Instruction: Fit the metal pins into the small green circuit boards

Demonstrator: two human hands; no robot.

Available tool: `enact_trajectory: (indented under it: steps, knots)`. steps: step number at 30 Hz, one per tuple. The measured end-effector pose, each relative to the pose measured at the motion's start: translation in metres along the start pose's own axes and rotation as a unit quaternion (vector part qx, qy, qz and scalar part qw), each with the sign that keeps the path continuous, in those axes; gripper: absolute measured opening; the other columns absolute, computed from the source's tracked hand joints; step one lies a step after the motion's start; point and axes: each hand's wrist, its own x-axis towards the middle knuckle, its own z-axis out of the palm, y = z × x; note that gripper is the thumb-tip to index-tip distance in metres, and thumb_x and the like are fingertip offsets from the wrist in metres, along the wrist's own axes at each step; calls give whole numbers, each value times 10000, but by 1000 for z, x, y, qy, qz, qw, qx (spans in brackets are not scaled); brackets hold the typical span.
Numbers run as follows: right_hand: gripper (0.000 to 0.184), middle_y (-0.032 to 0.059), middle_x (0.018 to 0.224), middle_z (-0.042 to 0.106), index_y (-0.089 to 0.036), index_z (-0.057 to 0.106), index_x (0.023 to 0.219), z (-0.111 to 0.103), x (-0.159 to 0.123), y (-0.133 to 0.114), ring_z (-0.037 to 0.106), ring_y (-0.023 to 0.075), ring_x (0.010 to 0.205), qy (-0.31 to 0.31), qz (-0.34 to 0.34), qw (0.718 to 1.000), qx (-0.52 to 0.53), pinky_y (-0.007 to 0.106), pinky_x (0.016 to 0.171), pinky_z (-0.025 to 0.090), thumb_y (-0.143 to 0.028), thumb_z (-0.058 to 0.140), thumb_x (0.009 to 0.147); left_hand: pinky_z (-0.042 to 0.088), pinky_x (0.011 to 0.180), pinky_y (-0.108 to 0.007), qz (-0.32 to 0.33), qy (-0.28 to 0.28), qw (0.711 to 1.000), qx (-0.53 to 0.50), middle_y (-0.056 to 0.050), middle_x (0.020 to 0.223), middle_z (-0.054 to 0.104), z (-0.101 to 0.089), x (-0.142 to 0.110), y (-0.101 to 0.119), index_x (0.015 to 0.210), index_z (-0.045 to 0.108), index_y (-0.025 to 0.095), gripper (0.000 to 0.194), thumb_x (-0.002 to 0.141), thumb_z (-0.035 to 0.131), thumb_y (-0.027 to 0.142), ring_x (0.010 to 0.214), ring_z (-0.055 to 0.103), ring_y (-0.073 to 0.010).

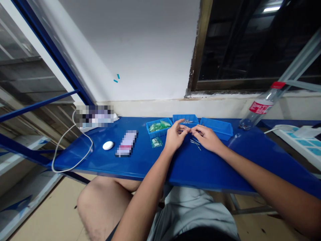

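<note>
My left hand and my right hand meet over the blue table, fingertips pinched together on something small that I cannot make out. A few thin metal pins lie on the table between the hands. Just behind the fingers stands a blue tray with small metal parts. A blue tray of green parts sits to its left, and one small green part lies beside my left hand.
A third blue tray stands at the right, with a tilted plastic bottle beyond it. A white oval object, a white cable and a power strip also lie here. My bare knee is below the table edge.
</note>
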Motion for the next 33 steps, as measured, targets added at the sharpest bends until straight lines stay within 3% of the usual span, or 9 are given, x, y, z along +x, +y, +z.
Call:
enact_trajectory:
  steps: [4, 8, 13, 18, 23, 26, 33]
  knots:
    - [278, 62, 950, 734, -224, 728, 964, 7, -1, 7, 685, 227, 858, -15, 23, 998, 60, 340, 749, 540, -419, 534, 1008, 606, 863, -313, -35, 9, 999, -14, -95, 1020, 799, -1, 1, -3, 1279, 677, 155, 406, 908, 761, 299, 912, 766, -198]
    - [285, 58, 978, 770, -227, 754, 961, 12, -2, 10, 707, 235, 870, -11, 62, 993, 99, 368, 800, 581, -478, 619, 961, 585, 923, -320, -24, -1, 997, 70, -83, 1052, 807, -2, 0, 4, 1017, 788, 179, 225, 961, 695, 376, 962, 761, -214]
    - [385, 69, 893, 786, -207, 759, 926, 10, 0, 11, 723, 236, 785, 47, 106, 984, 137, 378, 757, 596, -586, 725, 869, 533, 1026, -354, 56, -43, 968, 241, -82, 1092, 792, -5, -5, 11, 1078, 795, 205, 294, 1041, 546, 358, 1049, 716, -231]
    - [499, 43, 703, 710, -186, 749, 956, 7, 5, 17, 649, 175, 601, 56, 146, 973, 171, 289, 542, 516, -674, 685, 875, 485, 1100, -410, 75, -103, 928, 349, -105, 1231, 760, -6, -7, 1, 1116, 794, 195, 235, 951, 630, 228, 1150, 676, -267]
    - [502, 42, 719, 698, -187, 728, 936, 10, 15, 22, 610, 142, 533, 59, 167, 958, 224, 242, 425, 416, -684, 685, 874, 510, 1080, -392, 56, -140, 914, 378, -102, 1241, 764, -7, -7, -10, 1154, 791, 193, 287, 939, 605, 158, 1132, 698, -262]
    - [535, 50, 683, 700, -174, 728, 883, 9, 18, 21, 583, 133, 456, 60, 193, 959, 200, 245, 386, 387, -705, 662, 881, 530, 1058, -369, 47, -140, 914, 378, -86, 1204, 781, -9, -6, -13, 1140, 797, 199, 322, 949, 557, 103, 1096, 717, -250]
    - [463, 32, 682, 735, -216, 717, 877, 4, 5, 10, 628, 159, 467, 31, 131, 988, 78, 293, 499, 506, -655, 593, 952, 567, 1007, -344, 34, -111, 932, 343, -63, 1091, 801, -13, -4, -17, 1090, 793, 215, 344, 923, 554, 33, 1008, 748, -225]
